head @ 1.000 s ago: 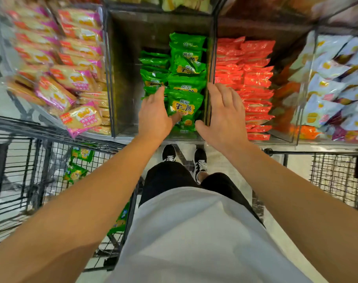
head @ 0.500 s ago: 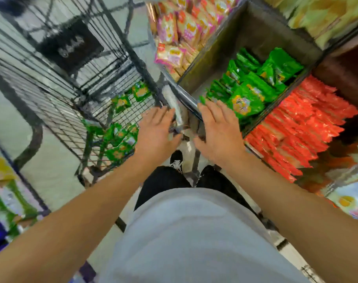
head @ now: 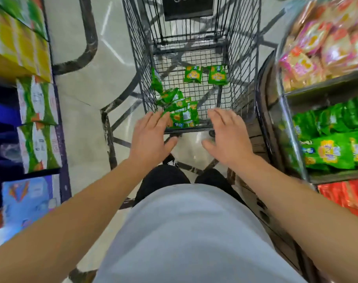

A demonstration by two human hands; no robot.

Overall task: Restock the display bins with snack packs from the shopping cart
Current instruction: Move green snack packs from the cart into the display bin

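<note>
So a second ago both hands were up at the display bin, palms around the green packs there, and now the whole view has swung round to the shopping cart (head: 194, 48), which sits straight ahead of the hands. The left hand (head: 151, 135) and right hand (head: 227, 135) are both empty, fingers straight and spread, hovering over the near rim of the cart and apart from each other. Right between and just beyond the fingertips is a loose heap of green snack packs (head: 180, 111); the left fingertips look like they're at the edge of it, can't tell if they're touching. Two more green packs (head: 205, 74) lie flat further out on the cart floor. The green display bin (head: 333, 139) is now off to the right of the right hand, partly filled. Looks to me like one drop-off is done and the next scoop is about to start.
</note>
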